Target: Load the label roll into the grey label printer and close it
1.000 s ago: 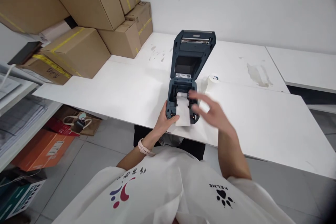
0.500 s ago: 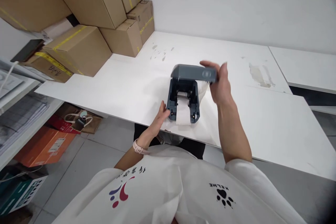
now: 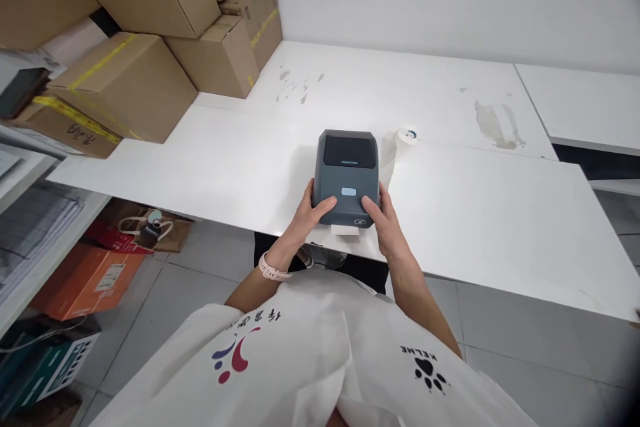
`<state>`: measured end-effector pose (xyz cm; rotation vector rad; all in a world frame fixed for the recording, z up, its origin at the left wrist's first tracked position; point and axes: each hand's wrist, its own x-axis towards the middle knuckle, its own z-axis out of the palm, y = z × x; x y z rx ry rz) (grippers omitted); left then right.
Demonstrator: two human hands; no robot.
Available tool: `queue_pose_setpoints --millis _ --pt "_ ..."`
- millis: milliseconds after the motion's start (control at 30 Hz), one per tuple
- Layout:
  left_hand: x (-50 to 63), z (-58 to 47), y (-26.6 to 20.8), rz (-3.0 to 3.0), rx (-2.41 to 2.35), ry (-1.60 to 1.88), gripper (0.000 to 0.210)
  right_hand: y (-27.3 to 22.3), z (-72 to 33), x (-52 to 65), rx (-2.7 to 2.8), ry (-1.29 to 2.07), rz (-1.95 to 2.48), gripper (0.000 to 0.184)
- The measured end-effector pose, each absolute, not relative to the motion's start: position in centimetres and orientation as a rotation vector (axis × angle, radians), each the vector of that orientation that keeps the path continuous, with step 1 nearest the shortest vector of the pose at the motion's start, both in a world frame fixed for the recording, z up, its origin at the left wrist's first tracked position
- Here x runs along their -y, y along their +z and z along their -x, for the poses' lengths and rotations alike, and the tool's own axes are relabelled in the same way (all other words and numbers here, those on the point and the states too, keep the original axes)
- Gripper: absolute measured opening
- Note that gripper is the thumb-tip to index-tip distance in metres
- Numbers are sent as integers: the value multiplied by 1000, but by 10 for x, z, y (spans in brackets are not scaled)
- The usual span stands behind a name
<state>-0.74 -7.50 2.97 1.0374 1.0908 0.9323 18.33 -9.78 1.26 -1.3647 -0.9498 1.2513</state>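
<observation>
Printer (image 3: 333, 177): standing on the worktop (image 3: 250, 167), close to its front edge and directly before you, its lid lying closed. A dark window (image 3: 350, 150) is taking up the rear of the lid; a pale rectangular panel (image 3: 349, 191) is showing nearer the front, between your thumbs.

Left hand (image 3: 305, 217): you are grasping the printer at its left side, fingers wrapping the flank and thumb resting on the lid, left of the panel. Right hand (image 3: 387, 223): you are mirroring this on the right side, thumb resting on the lid just right of the panel. Both grips are holding the casing.

Paper: a short white strip (image 3: 345, 230) is protruding from beneath the printer's front edge, between your hands. A white roll (image 3: 406, 137) is lying behind and to the right, apart from the printer, with a loose white length (image 3: 389, 163) trailing forward beside the casing.

Surroundings: brown cartons (image 3: 135, 90) with yellow tape are standing stacked at the left rear. Grey marks (image 3: 493, 123) are showing on the worktop, far to the right. An orange box (image 3: 83, 283) is sitting low on your left, below the worktop. You are wearing a pink wristband (image 3: 273, 269) on your left wrist.
</observation>
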Motion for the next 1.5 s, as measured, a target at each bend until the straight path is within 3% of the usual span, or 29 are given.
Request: queue_pose_setpoints --millis 200,333,467,500,567,700,933,1067,1133,1233,1367,1500 --pt "73 4 27 -1068 -1038 1029 77 7 -181 100 914 1281 1279 81" --pt "77 6 21 -1170 -1062 1026 75 5 -182 99 966 1267 1246 77" --pt "113 14 7 -1330 -1450 1229 75 3 -184 98 980 1264 1249 80" --pt "124 15 4 -1327 -1526 1272 65 3 -184 98 970 1259 1267 82" --pt "139 14 -1 -1242 -1455 1062 48 1 -184 98 962 1242 1305 84" --pt "138 4 1 -915 -1135 655 59 -3 -183 96 1005 1201 1347 81" --pt "124 -3 9 -1052 -1231 747 48 -1 -180 98 1083 1042 1396 83" --pt "122 13 11 -1317 -1198 637 46 12 -175 103 1379 381 1499 57" --pt "121 26 12 -1372 -1161 580 47 19 -171 104 1617 214 1455 43" --pt "118 45 13 -1357 -1283 674 51 27 -166 104 1846 131 1404 35" --pt "107 54 17 -1355 -1549 1104 47 37 -159 96 1923 102 1446 29" --pt "98 41 24 -1501 -1424 1234 49 37 -161 95 1811 134 1367 25"
